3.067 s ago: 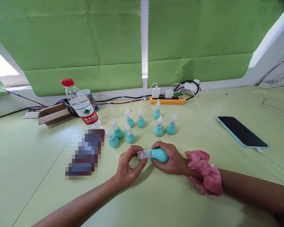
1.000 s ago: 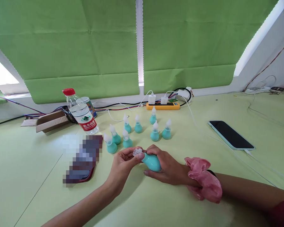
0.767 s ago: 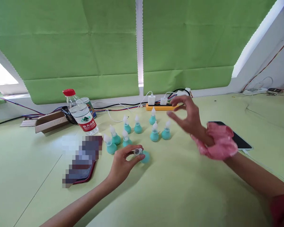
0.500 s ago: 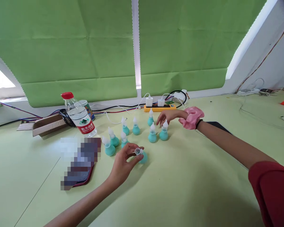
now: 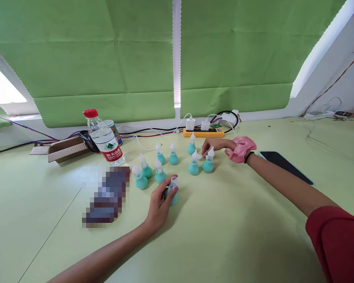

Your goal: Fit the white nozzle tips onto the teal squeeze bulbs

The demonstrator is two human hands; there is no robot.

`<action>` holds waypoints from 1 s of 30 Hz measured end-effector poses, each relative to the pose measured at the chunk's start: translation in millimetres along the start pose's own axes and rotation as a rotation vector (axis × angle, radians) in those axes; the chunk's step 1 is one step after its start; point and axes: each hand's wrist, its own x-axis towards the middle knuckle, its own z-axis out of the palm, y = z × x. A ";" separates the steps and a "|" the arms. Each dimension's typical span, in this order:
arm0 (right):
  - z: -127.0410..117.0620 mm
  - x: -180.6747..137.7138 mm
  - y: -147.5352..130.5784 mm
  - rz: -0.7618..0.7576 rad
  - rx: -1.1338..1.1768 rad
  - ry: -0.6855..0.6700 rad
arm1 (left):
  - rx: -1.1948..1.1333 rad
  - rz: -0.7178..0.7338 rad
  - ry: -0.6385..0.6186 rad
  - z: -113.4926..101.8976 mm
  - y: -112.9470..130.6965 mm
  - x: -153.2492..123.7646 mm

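– Which step?
– Fetching, seemingly: toward the far table edge, a pale tip is apparently pinched by the right hand; centrally, a teal bulb is gripped by the left hand.
– Next?
– Joining, probably.

Bright daylight through the blown-out window, soft shadows across the table

Open tabletop lies right of the left hand, with teal bulbs blocking beyond.

bottle, label reading 农夫山泉
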 end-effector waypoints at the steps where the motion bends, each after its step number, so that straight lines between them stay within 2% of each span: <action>1: -8.5 5.0 2.7 -0.001 0.002 -0.080 | 0.032 0.006 0.028 -0.9 -0.1 0.9; 3: -30.2 10.8 4.3 0.000 0.005 -0.202 | 0.075 -0.003 0.040 -2.5 0.4 3.2; 4: -41.5 10.7 1.2 0.000 0.006 -0.219 | 0.086 -0.016 0.033 -3.0 0.9 4.2; 7: -62.0 -4.5 -30.1 -0.057 0.057 -0.175 | 0.102 -0.073 -0.026 -3.4 2.8 5.2; 8: -61.3 -13.5 -46.8 -0.137 0.061 -0.187 | 0.107 -0.087 -0.048 -3.2 3.5 4.7; 11: -37.9 -41.4 -97.6 -0.405 0.009 -0.441 | 0.120 -0.101 -0.078 -2.6 5.5 2.3; 12: -26.4 -48.5 -110.1 -0.486 -0.033 -0.519 | 0.125 -0.096 -0.080 -2.5 5.9 1.5; 14: -5.0 -57.0 -123.8 -0.563 -0.106 -0.589 | 0.136 -0.066 -0.090 -2.7 6.5 0.4; 18: 15.7 -57.9 -119.8 -0.582 -0.146 -0.592 | 0.156 0.006 -0.118 -3.5 6.6 0.7; 25: 15.7 -58.7 -115.8 -0.557 -0.145 -0.642 | 0.292 0.146 -0.189 -5.0 5.9 1.8; 30: 22.5 -53.9 -114.1 -0.483 -0.004 -0.714 | 0.328 0.172 -0.165 -5.5 5.0 0.6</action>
